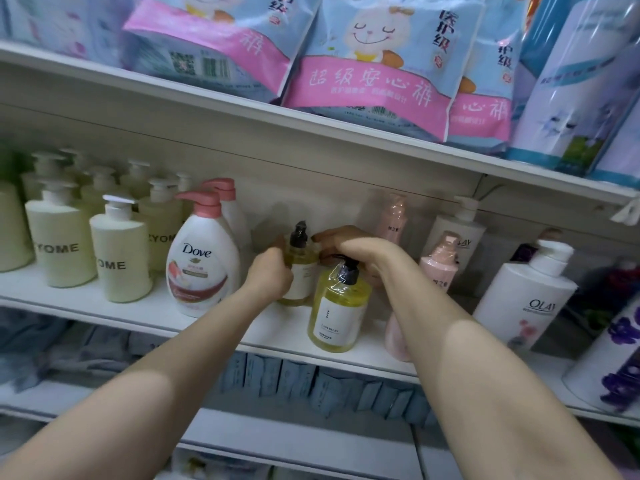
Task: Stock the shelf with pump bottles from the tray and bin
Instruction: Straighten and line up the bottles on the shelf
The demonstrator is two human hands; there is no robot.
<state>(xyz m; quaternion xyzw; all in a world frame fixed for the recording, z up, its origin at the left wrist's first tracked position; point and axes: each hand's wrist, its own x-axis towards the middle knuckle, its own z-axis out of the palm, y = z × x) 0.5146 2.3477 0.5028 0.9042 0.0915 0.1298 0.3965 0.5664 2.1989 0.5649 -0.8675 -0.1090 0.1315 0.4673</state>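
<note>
Dim, bluish light; soft focus, wide-angle bending at edges.

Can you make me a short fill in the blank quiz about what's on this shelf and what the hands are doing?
1. The left hand grips the rear yellow bottle, which has a ____ pump.
2. The bottle with the pink pump left of the hands is branded ____.
3. The front yellow bottle stands at the shelf edge, wrapped in clear ____.

Missing words: black; Dove; plastic

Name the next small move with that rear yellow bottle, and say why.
Probably let go. The rear yellow bottle stands upright on the shelf behind the front yellow bottle, gripped by the left hand, with the right hand at its pump.
</note>
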